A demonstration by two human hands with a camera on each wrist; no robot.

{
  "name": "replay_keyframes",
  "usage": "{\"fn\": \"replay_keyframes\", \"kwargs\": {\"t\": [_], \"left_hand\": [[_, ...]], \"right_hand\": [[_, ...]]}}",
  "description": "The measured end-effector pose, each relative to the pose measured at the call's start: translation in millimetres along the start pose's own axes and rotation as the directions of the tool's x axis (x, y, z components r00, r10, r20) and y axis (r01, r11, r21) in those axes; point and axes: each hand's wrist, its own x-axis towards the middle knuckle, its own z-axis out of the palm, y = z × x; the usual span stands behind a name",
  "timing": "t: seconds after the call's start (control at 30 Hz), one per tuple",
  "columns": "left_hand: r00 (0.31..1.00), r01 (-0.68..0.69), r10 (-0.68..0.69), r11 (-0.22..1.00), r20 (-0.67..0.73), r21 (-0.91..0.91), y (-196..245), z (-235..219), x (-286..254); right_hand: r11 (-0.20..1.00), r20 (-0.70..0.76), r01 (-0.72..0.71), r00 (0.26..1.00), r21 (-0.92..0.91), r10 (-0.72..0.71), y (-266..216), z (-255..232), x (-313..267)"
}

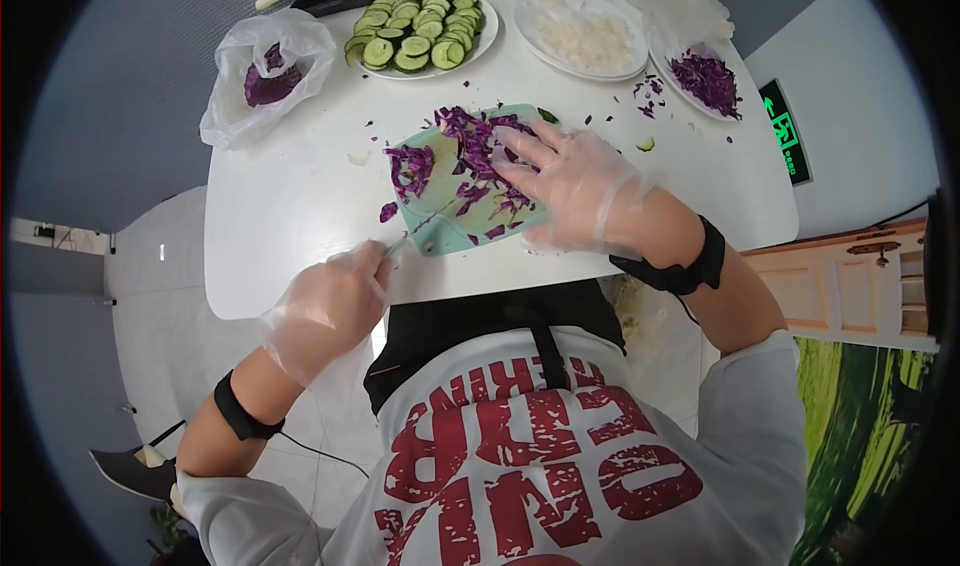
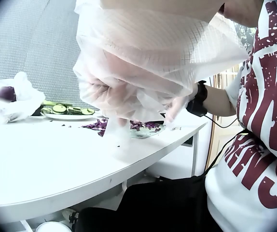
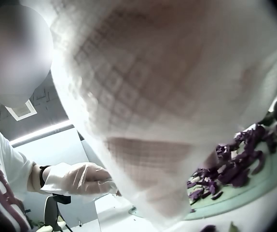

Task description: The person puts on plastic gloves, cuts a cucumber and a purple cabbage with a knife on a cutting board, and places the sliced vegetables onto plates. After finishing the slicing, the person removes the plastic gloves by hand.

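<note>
Both hands wear clear plastic gloves. My left hand [image 1: 338,298] is curled at the near-left corner of the teal cutting board [image 1: 432,242]. It grips what looks like a knife, seen almost edge-on as a thin line [image 1: 437,216] over that corner; most of the handle is hidden in the fist. Shredded purple cabbage [image 1: 462,138] lies heaped across the board. Spread over the right side of the heap, my right hand [image 1: 572,171] has its fingers extended onto the shreds. In the right wrist view, glove plastic covers much of the picture beside the cabbage [image 3: 237,169].
Along the back stand a plate of cucumber slices [image 1: 430,36], a plate of pale translucent pieces [image 1: 585,36] and a dish of shredded cabbage [image 1: 708,86]. A plastic bag [image 1: 225,91] with a purple cabbage piece sits left. Loose scraps dot the white table [image 1: 290,216].
</note>
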Motion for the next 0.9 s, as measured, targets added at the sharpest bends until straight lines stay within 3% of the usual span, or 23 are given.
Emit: {"fn": "replay_keyframes", "kwargs": {"t": [0.27, 0.4, 0.6, 0.67, 0.73, 0.8, 0.9], "left_hand": [[0.998, -0.048, 0.047, 0.999, 0.037, 0.026, -3, -4, 2], [0.995, -0.097, 0.098, 0.995, -0.011, 0.035, -5, -8, 7], [0.993, -0.116, 0.115, 0.993, -0.014, -0.013, -15, -24, 35], [1.0, 0.014, -0.015, 0.999, 0.019, 0.05, -16, -26, 50], [0.999, 0.0, 0.002, 0.999, -0.032, 0.036, -25, -23, 63], [0.997, 0.009, -0.012, 0.999, -0.073, -0.041, -29, -22, 76], [0.998, 0.051, -0.053, 0.997, -0.037, -0.057, -35, -19, 91]], "right_hand": [[0.999, -0.051, -0.017, 0.999, 0.05, 0.019, 9, 12, 0], [0.997, -0.099, -0.051, 0.993, 0.058, 0.056, 12, 8, -4], [0.993, -0.065, -0.06, 0.996, 0.102, 0.067, 15, 0, -15], [0.991, -0.028, -0.066, 0.997, 0.115, 0.07, 12, 2, -18], [0.989, 0.01, -0.075, 0.997, 0.127, 0.074, 9, 6, -23], [0.989, -0.068, -0.027, 0.997, 0.146, 0.037, 8, 14, -28], [0.983, -0.04, -0.036, 0.998, 0.18, 0.044, 6, 20, -30]]}}
